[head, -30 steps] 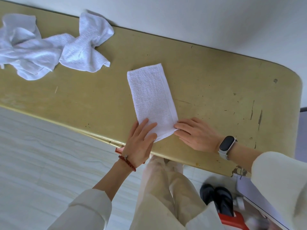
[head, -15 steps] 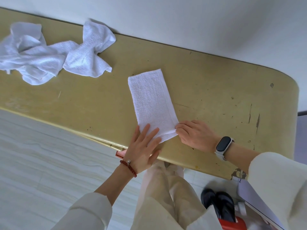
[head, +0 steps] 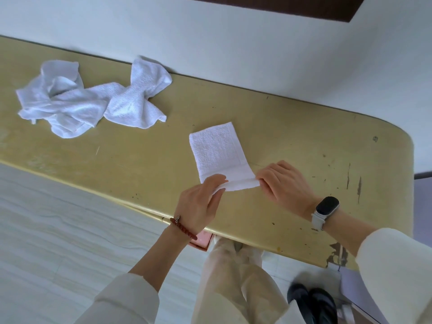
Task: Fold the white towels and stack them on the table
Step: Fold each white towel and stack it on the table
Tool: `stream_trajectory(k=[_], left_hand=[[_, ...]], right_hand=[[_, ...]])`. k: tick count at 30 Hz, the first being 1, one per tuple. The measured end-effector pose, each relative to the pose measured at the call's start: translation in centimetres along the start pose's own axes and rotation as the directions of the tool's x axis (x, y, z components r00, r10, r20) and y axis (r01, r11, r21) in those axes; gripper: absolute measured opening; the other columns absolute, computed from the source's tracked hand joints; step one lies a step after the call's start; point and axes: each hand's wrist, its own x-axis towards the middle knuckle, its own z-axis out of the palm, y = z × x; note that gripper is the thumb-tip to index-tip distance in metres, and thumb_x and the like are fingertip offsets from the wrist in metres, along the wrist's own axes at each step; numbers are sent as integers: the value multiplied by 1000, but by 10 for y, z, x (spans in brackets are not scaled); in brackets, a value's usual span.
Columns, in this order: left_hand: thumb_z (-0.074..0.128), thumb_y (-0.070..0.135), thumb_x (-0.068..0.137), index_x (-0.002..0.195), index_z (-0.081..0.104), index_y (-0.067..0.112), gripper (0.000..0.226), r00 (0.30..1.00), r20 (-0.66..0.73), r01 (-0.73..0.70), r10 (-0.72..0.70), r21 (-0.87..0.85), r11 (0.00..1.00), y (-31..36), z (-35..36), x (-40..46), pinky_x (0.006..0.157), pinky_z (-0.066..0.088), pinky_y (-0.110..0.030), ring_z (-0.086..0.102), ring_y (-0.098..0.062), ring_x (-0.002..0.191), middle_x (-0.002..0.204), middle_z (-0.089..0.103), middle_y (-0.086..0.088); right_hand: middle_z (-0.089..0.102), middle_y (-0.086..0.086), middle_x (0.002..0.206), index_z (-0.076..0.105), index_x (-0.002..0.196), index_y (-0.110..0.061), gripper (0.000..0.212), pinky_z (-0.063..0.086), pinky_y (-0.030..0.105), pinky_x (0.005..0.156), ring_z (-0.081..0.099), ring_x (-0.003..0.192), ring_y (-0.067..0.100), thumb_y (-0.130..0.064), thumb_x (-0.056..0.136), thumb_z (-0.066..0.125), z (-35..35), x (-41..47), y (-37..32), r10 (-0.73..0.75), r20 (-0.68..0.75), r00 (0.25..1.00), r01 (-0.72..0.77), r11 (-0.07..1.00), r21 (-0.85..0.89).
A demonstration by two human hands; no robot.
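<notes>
Left hand, thumb and fingers pinched on the near left corner of the folded white towel; red bead bracelet at the wrist, cream sleeve below. Right hand, fingers curled and pinching the near right corner of the same towel; dark-faced smartwatch on a pale band at the wrist. Near edge of the towel lifted off the surface between the two hands and turned up toward the far end; far portion flat on the yellow table, lying as a narrow strip angled slightly to the left, near the front edge. Crumpled white towels heaped at the far left of the table, well apart from the folded one, close to the back edge; exact count not discernible. Tabletop worn, with dark scratches and chipped paint toward the right end and front right corner. White wall directly behind the table, dark panel at the top. Pale striped floor on the near left. Cream trousers of the person below the table edge, a pink box-like object partly hidden under the edge beside them, black shoes at lower right.
</notes>
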Motion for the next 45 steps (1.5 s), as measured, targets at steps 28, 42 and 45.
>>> stream_trajectory(k=[28,42,45], left_hand=[[65,27,80,80,66,21,5,793,446,456,-414,16,890,4,-36,-18,72,45,-18,59,-7,75,84,69,8],[50,12,93,80,63,11,19,455,309,793,-835,-567,222,-39,-4,52,67,41,-29,46,-16,68,73,53,-2],[47,18,94,94,64,6,20,555,92,793,-827,-357,493,-49,9,60,62,36,-22,47,-12,68,72,55,4]], right_hand=[[67,1,94,58,92,-15,10,53,34,76,63,95,18,-15,85,51,-19,-12,-35,143,451,881,-275,931,242],[55,-1,69,51,87,-15,8,35,15,51,49,63,15,-21,93,48,30,66,-8,727,384,569,-817,444,368],[46,-8,63,49,86,-14,13,32,14,49,41,56,4,-23,94,45,46,77,-3,762,358,539,-835,429,345]])
